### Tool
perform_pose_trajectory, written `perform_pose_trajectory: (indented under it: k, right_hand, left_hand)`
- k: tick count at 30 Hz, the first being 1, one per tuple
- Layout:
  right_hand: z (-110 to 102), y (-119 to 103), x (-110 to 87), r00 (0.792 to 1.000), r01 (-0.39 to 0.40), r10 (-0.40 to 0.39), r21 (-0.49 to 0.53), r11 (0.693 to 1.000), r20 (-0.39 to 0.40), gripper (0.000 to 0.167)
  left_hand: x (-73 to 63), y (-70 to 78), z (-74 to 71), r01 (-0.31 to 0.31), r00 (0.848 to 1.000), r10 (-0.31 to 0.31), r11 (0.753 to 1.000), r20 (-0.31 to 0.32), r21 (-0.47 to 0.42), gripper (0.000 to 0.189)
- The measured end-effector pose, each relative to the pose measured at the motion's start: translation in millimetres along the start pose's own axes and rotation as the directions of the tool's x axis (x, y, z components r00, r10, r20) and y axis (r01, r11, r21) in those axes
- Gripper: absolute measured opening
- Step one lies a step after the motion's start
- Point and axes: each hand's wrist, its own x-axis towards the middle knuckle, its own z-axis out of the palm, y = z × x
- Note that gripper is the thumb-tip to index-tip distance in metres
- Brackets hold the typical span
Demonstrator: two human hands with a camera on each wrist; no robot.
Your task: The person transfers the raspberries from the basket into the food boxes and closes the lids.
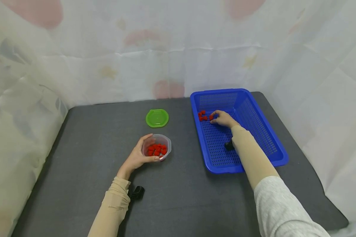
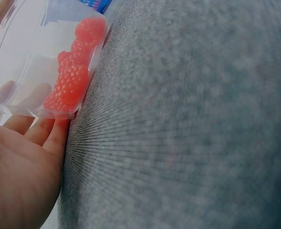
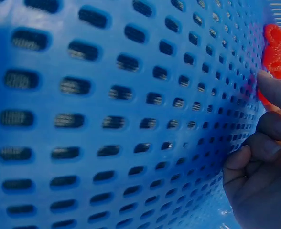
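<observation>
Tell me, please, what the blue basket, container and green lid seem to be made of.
Blue basket: probably moulded, slightly glossy plastic, given its regular slots and smooth rim. Container: likely thin, smooth clear plastic, since red pieces show through its wall. Green lid: perhaps smooth plastic, judging by its even colour.

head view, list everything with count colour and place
tub: 1, clear, on the table
lid: 1, green, beyond the tub
basket: 1, blue, on the table's right side
tub raspberries: several, overlapping, red, inside the tub
basket raspberries: about five, red, far left of the basket
table: 1, dark grey, underneath
sheeting: count unclear, white with faded prints, behind and beside the table
wrist devices: 2, black, one at each wrist
beige sleeves: 2, on the forearms
grey sleeve: 1, right arm
left hand: 1, grips the tub
right hand: 1, pinches one basket raspberry
</observation>
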Motion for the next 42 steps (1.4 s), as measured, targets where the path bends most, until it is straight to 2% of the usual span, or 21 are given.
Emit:
perform_pose_trajectory:
  k: [22,28,37,42]
  right_hand:
    - [0.6,-1.6,-1.0,1.000,0.024,-0.024,-0.017,1.000,0.013,0.036]
    - [-1.8,-8.2,-2.4,0.998,0.063,-0.063,0.014,0.998,0.027,0.035]
    - [-10.4,-20.5,-9.2,0.997,0.069,-0.071,0.110,0.991,0.011,0.038]
    - [-16.3,-28.0,-16.8,0.997,0.083,-0.084,0.122,0.989,0.001,0.039]
  left_hand:
    - [-1.1,1.0,-0.8,0.008,1.000,-0.008,1.000,-0.006,0.016,0.091]
    - [-2.1,0.7,-0.2,0.004,1.000,-0.003,1.000,-0.008,0.019,0.091]
    - [-1.6,-2.2,-0.7,-0.007,1.000,0.007,1.000,-0.011,0.008,0.092]
    - [-2.2,-1.9,-0.8,-0.007,1.000,0.007,1.000,-0.011,0.012,0.092]
